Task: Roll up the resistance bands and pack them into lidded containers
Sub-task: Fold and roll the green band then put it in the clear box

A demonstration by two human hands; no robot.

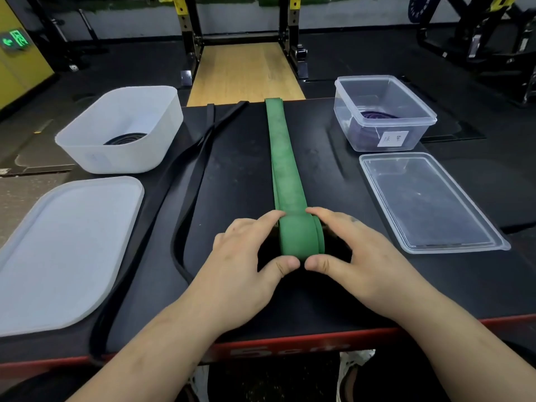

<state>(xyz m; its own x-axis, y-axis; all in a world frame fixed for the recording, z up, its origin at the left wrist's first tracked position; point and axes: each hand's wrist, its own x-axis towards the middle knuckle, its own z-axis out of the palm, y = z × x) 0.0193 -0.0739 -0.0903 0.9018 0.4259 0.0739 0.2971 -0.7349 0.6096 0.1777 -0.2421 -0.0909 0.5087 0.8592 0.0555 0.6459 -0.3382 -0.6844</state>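
two hands clamp the roll [298, 237] of the green band [282, 158] on the counter [246, 175]: left hand [249, 250] at the roll's left end, right hand [356, 250] at its right end, thumbs on the near side, fingers curled over the far side. the unrolled band lies flat, running away from the roll to the counter's far edge. left of the roll lie a black band [185, 181], a white lid [63, 250] and, farther back, a white tub [121, 111] holding a black coil [126, 138]. right of the roll sit a clear lid [429, 201] and, farther back, a clear box [383, 91] with a purple band [374, 115] inside.
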